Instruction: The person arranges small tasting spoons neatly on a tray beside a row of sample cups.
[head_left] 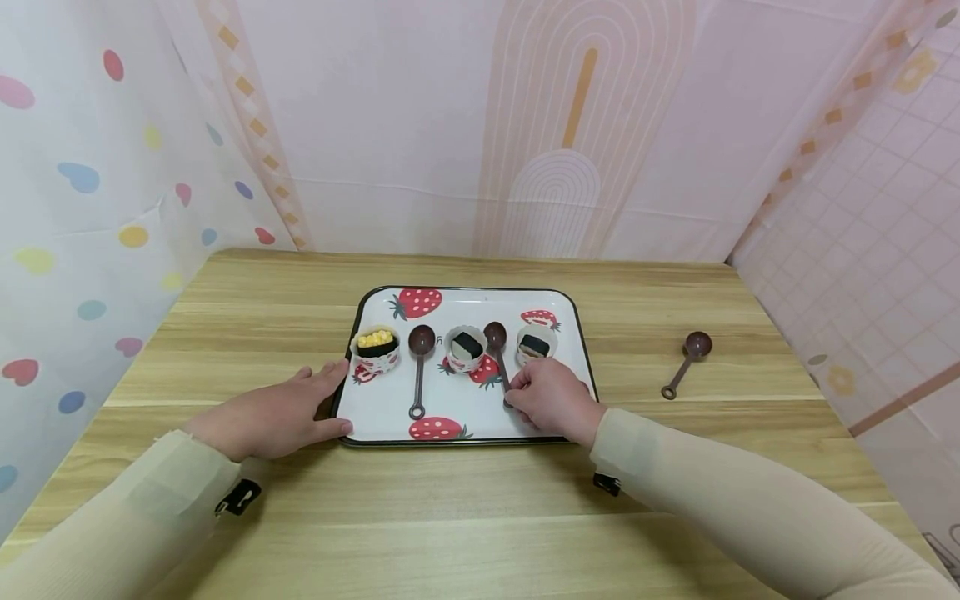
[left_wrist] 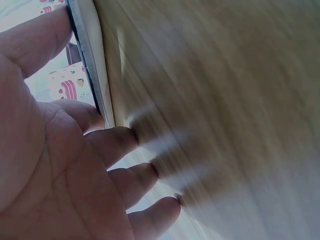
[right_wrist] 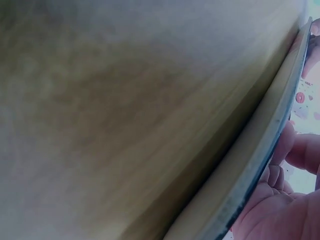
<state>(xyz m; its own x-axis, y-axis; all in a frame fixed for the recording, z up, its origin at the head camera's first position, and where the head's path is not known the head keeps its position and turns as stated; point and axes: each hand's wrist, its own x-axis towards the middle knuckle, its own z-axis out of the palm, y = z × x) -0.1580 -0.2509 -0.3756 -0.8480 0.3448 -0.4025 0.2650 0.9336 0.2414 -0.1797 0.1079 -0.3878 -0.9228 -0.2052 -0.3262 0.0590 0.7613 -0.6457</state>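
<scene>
A white tray with strawberry prints and a black rim lies on the table. On it, in the head view, stand a paper cup with yellow-topped sushi, a middle cup with a seaweed-banded piece and a right cup with another such piece. A brown measuring spoon lies between the first two cups. My right hand pinches the handle of a second brown measuring spoon, between the middle and right cups. My left hand rests at the tray's left rim, fingers spread, thumb at the edge.
A third brown measuring spoon lies on the wooden table, to the right of the tray. Patterned curtains hang behind the table and at both sides.
</scene>
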